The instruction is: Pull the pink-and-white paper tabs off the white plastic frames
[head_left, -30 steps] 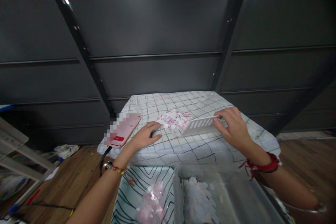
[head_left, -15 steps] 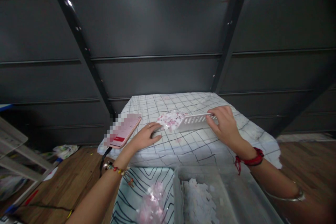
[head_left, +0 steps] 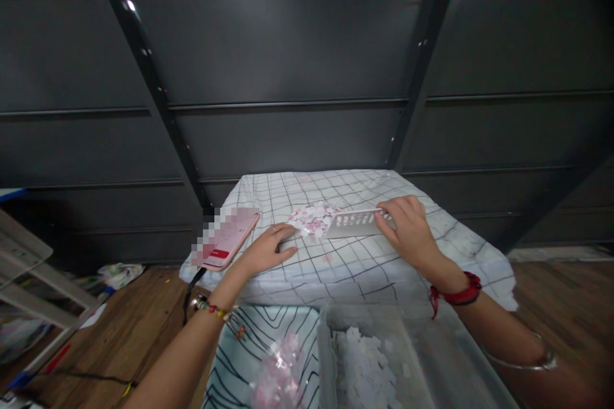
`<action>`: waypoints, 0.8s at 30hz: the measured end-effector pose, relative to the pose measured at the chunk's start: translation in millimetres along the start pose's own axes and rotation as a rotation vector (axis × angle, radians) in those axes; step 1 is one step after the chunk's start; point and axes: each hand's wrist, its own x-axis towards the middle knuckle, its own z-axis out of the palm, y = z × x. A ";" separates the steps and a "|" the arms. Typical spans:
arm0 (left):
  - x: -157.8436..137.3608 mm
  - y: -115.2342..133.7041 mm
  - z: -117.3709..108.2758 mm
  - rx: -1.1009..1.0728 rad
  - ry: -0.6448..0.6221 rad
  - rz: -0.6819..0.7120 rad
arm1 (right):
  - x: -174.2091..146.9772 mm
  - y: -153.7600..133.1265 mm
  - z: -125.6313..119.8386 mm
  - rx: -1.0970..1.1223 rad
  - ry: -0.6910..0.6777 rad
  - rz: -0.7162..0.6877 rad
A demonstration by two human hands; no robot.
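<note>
My right hand (head_left: 407, 230) grips the right end of a white slotted plastic basket (head_left: 352, 225), which lies low on the checked cloth with its slotted side toward me. At the basket's left end is a loose heap of small white and pink pieces (head_left: 313, 218). My left hand (head_left: 271, 246) rests on the cloth beside that heap. Its fingers are stretched out, with the tips at the heap's left edge and the thumb apart. The inside of the basket is hidden from me.
A phone (head_left: 233, 243) with a cable lies at the left. In front stand a patterned bin (head_left: 225, 358) with a clear bag of pink pieces (head_left: 281, 374) and a translucent plastic box (head_left: 426, 358) holding flat white pieces (head_left: 364, 364). A dark panelled wall (head_left: 288, 45) rises behind.
Almost nothing differs. The right hand and the basket have shifted very slightly, and the left hand stays beside the heap.
</note>
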 end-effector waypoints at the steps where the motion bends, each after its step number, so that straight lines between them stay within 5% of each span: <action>1: -0.3 -0.5 0.3 0.002 0.001 -0.001 | 0.0 -2.0 0.2 0.004 -0.011 -0.010; 24: 0.0 1.3 -1.8 0.003 -0.009 -0.007 | -1.7 -7.9 -2.9 -0.012 0.008 -0.014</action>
